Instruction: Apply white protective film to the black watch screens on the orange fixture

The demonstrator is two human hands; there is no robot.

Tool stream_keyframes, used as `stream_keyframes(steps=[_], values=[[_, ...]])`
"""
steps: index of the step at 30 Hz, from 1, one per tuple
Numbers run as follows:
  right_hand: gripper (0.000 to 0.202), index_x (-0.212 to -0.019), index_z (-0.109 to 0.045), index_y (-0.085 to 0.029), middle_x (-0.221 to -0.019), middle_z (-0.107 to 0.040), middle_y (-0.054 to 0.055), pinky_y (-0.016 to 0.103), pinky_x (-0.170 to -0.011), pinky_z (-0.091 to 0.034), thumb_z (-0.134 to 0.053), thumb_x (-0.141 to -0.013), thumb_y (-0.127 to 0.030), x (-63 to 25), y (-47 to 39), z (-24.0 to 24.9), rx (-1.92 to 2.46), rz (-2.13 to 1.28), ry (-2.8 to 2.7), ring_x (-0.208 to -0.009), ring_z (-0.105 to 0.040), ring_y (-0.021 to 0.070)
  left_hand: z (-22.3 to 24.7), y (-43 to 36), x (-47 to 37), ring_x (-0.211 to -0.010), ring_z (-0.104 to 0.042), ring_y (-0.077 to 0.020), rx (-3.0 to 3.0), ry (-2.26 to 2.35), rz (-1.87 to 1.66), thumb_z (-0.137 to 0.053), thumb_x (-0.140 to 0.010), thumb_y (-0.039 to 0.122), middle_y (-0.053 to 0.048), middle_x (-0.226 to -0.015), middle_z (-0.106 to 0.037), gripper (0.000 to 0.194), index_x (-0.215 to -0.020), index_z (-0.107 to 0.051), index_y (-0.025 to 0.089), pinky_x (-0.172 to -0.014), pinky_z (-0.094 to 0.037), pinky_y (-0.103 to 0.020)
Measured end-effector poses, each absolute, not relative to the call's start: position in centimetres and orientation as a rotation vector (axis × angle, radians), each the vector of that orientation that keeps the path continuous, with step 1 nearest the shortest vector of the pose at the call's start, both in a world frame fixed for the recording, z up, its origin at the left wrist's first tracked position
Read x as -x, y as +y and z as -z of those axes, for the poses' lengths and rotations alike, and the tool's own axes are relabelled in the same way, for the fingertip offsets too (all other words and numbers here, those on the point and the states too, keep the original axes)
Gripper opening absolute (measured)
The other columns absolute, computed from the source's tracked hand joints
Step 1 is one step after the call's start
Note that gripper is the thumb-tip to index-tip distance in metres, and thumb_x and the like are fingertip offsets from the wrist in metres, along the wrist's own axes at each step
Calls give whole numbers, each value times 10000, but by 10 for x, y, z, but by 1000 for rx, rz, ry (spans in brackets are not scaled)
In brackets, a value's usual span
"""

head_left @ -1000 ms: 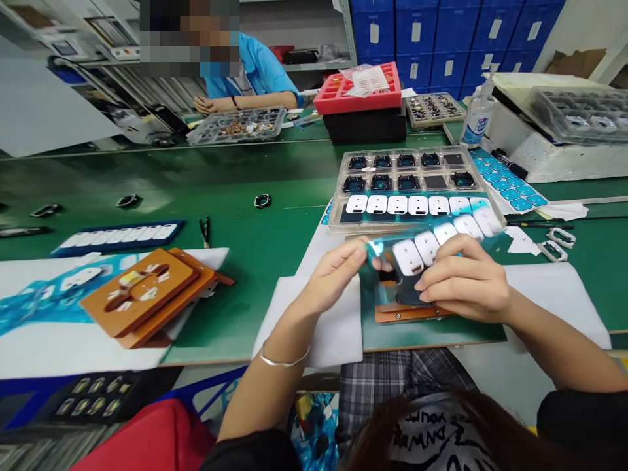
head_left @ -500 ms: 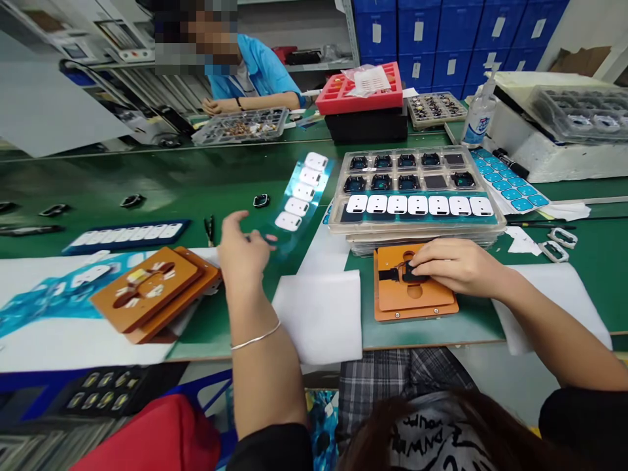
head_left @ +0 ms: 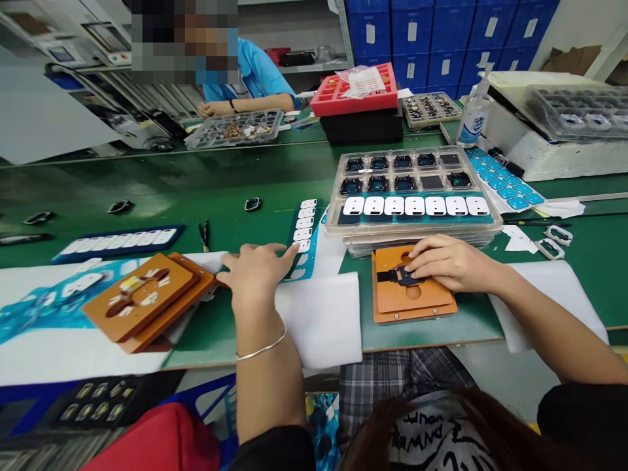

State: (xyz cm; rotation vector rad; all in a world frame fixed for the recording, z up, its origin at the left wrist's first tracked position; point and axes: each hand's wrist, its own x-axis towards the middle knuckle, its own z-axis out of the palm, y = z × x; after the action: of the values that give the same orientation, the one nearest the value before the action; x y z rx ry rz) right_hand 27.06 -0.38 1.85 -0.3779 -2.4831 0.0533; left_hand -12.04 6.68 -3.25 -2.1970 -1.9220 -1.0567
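My left hand (head_left: 258, 271) is above the bench with its fingers spread. Its fingertip is at the lower edge of a blue film strip (head_left: 305, 229) carrying a row of white rounded stickers; whether it touches cannot be told. My right hand (head_left: 449, 261) has its fingers together on a small black watch-like part (head_left: 406, 277), which sits in the orange fixture block (head_left: 392, 304) in front of me. Part of the black piece is hidden under the fingers. A white foam sheet (head_left: 321, 320) lies between my two arms.
Behind the fixture, a stack of clear trays (head_left: 417, 229) holds black watch cases, with another sticker strip (head_left: 415, 205) on top. A second orange fixture (head_left: 147, 297) lies left. A sanitizer bottle (head_left: 473, 121) stands at right; a person in a blue shirt (head_left: 262, 72) sits opposite.
The blue sticker strip, raised and blurred beside my left hand before, now lies lower on the bench. My left hand has shifted slightly right. The right hand stays at the fixture.
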Motion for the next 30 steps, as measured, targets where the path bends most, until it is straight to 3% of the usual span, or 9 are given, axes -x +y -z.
stream_keyframes(steps=[2,5,9,13,16,19,24,30], values=[[287,-935,-735,-179,-996,-777,56,398,-829,-606,-493,-907,-28,-270,-5,-18,386,-37,-2503,-1019,-660,215,32,64,108,-972,-586,-402,1914,-1783,1229,-718,-726,626,-107,-662,-619,422,-586,-674,231,-794,-454,-603],[276,-915,-734,-178,-1001,-765,66,410,-822,-588,-495,-910,-41,-267,-10,-17,408,-25,-2529,-1017,-641,225,14,50,69,-910,-601,-325,1776,-1648,1324,-596,-887,492,-125,-842,-701,337,-736,-701,209,-824,-453,-546],[281,-927,-720,-176,-962,-736,82,351,-739,-570,-466,-925,-57,-269,-13,-28,406,43,-2531,-904,-639,192,-10,22,14,-872,-606,-226,2334,-902,1509,-533,-946,340,-48,-867,-732,218,-842,-686,224,-840,-448,-429],[323,-1023,-718,-218,-1024,-732,54,340,-819,-563,-444,-910,-90,-292,7,-61,743,158,-2314,-935,-668,174,-1,7,-14,-957,-563,-237,2857,-352,1392,-504,-946,396,-37,-967,-758,257,-1000,-702,240,-844,-434,-411],[345,-1042,-751,-214,-1039,-751,82,442,-859,-533,-437,-909,-165,-321,40,-86,1379,249,-2273,-994,-659,265,14,9,-20,-1010,-536,-263,2973,-285,1362,-495,-945,440,-58,-1018,-760,317,-1057,-701,226,-887,-404,-436],[382,-1132,-750,-196,-1042,-766,106,494,-834,-522,-459,-884,-209,-349,72,-100,1767,123,-2465,-1073,-625,344,21,11,-21,-1042,-521,-277,3043,-280,1276,-464,-955,489,-71,-1067,-754,389,-1124,-691,223,-925,-370,-457],[329,-1101,-764,-283,-1068,-767,55,490,-850,-521,-594,-823,-321,-371,92,-107,1568,-215,-2650,-1105,-621,334,21,9,-21,-1000,-502,-266,3050,-304,1209,-458,-958,513,-85,-1099,-739,432,-1188,-685,225,-898,-363,-452],[380,-1019,-755,-240,-968,-758,81,414,-747,-530,-738,-718,-472,-371,95,-110,1498,-606,-2481,-903,-681,269,10,6,-18,-1009,-506,-265,3109,-326,1101,-498,-954,497,-88,-1105,-730,415,-1202,-683,220,-901,-392,-451]])
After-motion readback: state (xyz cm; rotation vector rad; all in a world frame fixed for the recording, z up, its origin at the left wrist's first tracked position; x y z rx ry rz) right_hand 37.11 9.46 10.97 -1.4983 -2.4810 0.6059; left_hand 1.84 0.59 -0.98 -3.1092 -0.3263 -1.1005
